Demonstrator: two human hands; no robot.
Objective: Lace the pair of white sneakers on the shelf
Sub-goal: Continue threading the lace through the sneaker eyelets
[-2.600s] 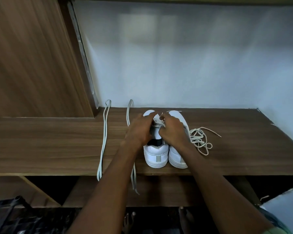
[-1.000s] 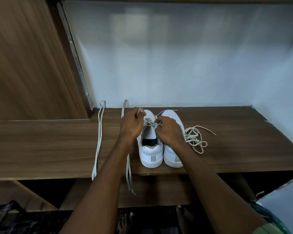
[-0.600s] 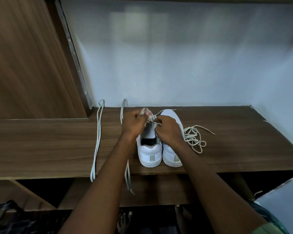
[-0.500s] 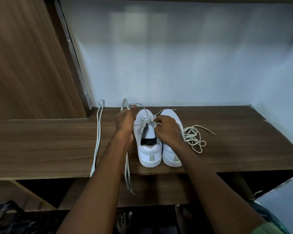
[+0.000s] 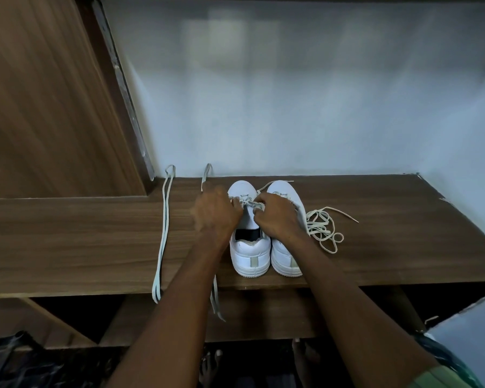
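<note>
Head view is showing the left hand [image 5: 216, 212] and right hand [image 5: 277, 217] each pinching the lace [image 5: 248, 202] over the left sneaker [image 5: 249, 256], which is sitting beside its mate [image 5: 287, 261] on the shelf [image 5: 81, 242].

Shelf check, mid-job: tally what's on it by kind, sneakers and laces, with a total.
White sneakers: 2, the left sneaker and the right sneaker, side by side, heels toward the camera.
Flat folded laces: 2, the far-left lace and the lace beside the left arm, both hanging over the shelf edge.
Loose tangled lace: 1.
Lace being threaded: 1.
Total: 6.
</note>
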